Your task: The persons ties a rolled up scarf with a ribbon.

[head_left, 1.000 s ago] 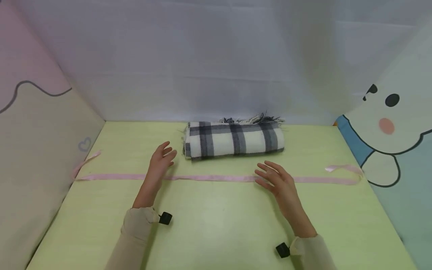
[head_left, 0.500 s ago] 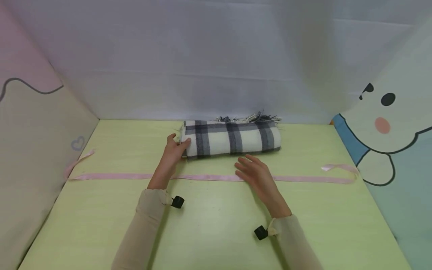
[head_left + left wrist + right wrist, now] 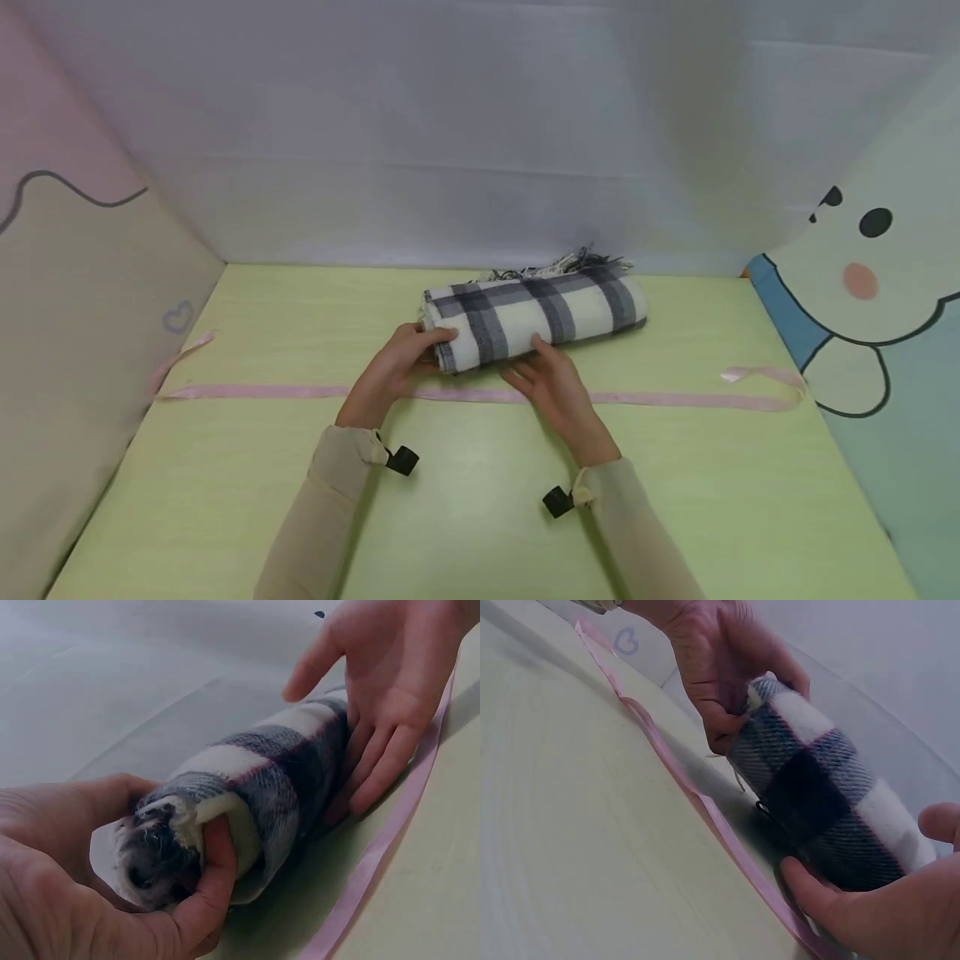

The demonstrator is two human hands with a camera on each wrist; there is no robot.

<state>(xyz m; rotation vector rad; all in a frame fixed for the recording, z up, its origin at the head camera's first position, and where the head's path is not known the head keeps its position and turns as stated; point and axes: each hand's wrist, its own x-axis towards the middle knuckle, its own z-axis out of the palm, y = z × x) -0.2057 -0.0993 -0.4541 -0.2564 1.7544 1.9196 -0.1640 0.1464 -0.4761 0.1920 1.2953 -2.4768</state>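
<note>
A rolled black-and-white plaid scarf with fringe at its back lies aslant near the rear of the table, its left end nearer me. My left hand grips that end, thumb on top and fingers below; in the left wrist view a finger of this hand tucks into the rolled end. My right hand is at the front side of the scarf, thumb tip right at its edge. In the left wrist view, the right hand has its fingers extended along the roll and the thumb held apart.
A long pink ribbon runs across the pale yellow table, in front of the scarf and partly behind my hands. Both its ends curl. A white cloth wall stands behind, with printed panels at either side.
My left hand has moved forward and right to take hold of the scarf's left end, which has swung toward me. The right hand has moved left and in to the scarf's front.
</note>
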